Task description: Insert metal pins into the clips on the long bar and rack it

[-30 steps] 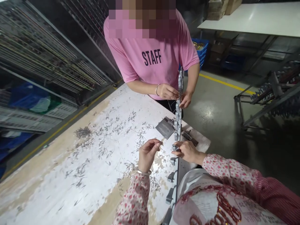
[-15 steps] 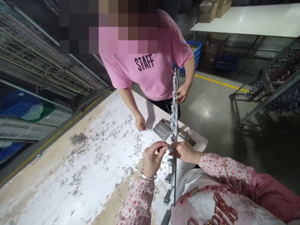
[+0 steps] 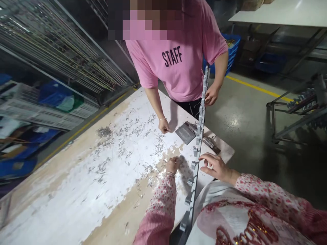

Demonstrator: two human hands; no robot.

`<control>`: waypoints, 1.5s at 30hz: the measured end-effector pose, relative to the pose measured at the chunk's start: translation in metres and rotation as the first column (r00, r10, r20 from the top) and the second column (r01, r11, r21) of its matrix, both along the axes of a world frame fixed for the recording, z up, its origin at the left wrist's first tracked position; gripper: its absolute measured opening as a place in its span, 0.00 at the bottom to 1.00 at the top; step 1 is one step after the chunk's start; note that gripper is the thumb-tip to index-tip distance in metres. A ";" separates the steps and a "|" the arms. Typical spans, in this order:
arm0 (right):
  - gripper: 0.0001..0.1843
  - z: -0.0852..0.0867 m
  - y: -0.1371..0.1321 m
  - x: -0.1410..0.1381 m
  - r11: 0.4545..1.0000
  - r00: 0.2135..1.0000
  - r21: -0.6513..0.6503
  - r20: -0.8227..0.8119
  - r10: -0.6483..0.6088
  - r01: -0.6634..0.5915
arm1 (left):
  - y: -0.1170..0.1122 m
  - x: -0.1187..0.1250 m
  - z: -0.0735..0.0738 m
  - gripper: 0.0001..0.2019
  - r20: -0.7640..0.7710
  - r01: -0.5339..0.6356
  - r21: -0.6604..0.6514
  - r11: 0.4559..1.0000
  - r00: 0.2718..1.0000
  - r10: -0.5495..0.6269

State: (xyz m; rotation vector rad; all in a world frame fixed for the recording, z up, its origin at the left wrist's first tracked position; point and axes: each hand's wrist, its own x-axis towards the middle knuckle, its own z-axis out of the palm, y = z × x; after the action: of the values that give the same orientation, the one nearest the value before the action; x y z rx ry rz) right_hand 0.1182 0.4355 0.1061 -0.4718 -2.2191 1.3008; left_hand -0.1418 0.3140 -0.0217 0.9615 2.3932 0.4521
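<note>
A long metal bar (image 3: 197, 170) with several small grey metal clips (image 3: 190, 181) along it stands at a slant by the table's edge. My right hand (image 3: 217, 167) is beside the bar, fingers bent but apart, fingertips close to it; I cannot tell if they touch it. On the other side of the bar, my left hand (image 3: 172, 165) is low over the table with its fingers drawn together; whatever they may hold is too small to make out. Thin metal pins (image 3: 150, 168) lie loose near that hand.
Across the table (image 3: 63, 211), a co-worker in a pink shirt (image 3: 171, 75) has one hand on the table and another at the bar. A flat metal plate (image 3: 185, 134) lies beneath the bar. Racks (image 3: 84, 44) stand at left, blue crates (image 3: 232, 54) behind.
My left hand has left the clip on the bar and moved down to the table. My right hand has let go of the clip and opened beside the bar. The view has shifted.
</note>
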 end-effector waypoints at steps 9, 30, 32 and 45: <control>0.23 -0.001 -0.014 -0.014 0.995 0.984 0.090 0.179 0.022 -0.038 | -0.009 0.003 -0.034 0.10 -0.114 0.047 -0.154 0.987 0.991 -0.065; 0.17 -0.006 -0.014 -0.023 0.976 0.966 0.215 0.245 -0.079 0.026 | 0.002 0.005 0.046 0.10 0.053 -0.039 0.191 0.981 0.998 0.029; 0.15 -0.006 -0.014 -0.025 0.978 0.965 0.208 0.250 -0.078 0.025 | 0.004 0.011 0.083 0.12 0.124 -0.017 0.303 0.953 0.992 -0.022; 0.13 0.004 -0.006 -0.028 0.981 0.944 0.183 0.331 -0.007 -0.057 | 0.026 0.084 0.216 0.03 -0.071 0.354 0.732 0.583 0.890 -0.451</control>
State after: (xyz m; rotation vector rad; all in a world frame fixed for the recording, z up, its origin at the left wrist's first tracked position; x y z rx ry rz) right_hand 0.0901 0.4296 0.1101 -0.6288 -2.6039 1.0676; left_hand -0.0577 0.3405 0.1946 1.7156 1.7542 1.3025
